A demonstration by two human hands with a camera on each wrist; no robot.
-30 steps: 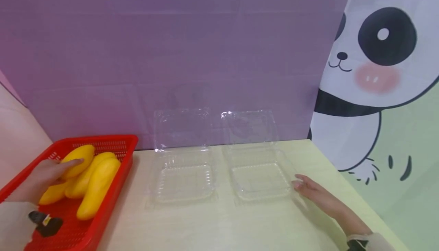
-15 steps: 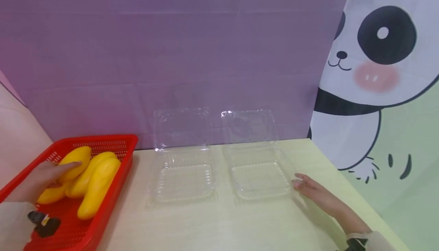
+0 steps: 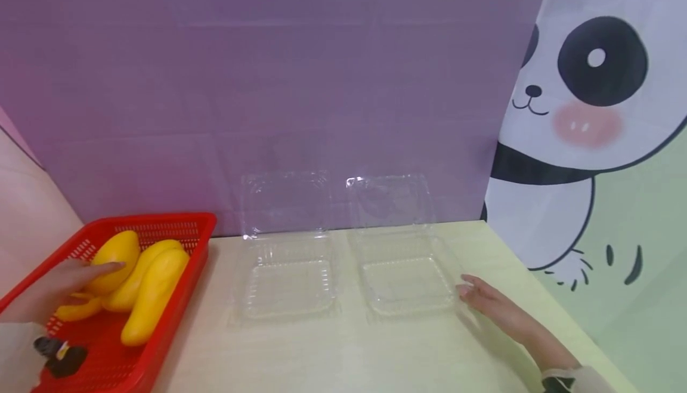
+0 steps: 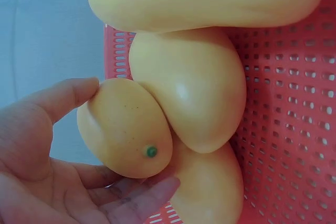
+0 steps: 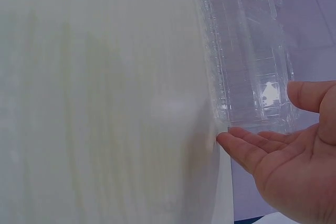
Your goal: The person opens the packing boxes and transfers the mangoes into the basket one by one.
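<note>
In the head view, my left hand point(image 3: 64, 279) reaches into a red perforated basket point(image 3: 206, 232). Its thumb and fingers hold an oval yellow mango point(image 4: 123, 129) with a green stem dot, thumb on one side and fingers on the other. Longer yellow fruits point(image 3: 158, 294) of a kind I cannot tell lie against the mango. My right hand point(image 3: 501, 309), fingers extended, is at the right side of a clear plastic clamshell box point(image 3: 408, 285). In the right wrist view, its fingertips are at the box's corner, holding nothing; whether they touch it is hard to tell.
A second clear clamshell box point(image 3: 290, 288) stands left of the first, both with lids raised at the back. The pale wooden table point(image 3: 343, 357) runs up to a purple backdrop point(image 3: 322, 83). A panda-printed wall point(image 3: 633, 202) is on the right.
My left hand has shifted slightly left, and the mango has turned more upright and moved a little left and down in the basket. My right hand stays beside the box.
</note>
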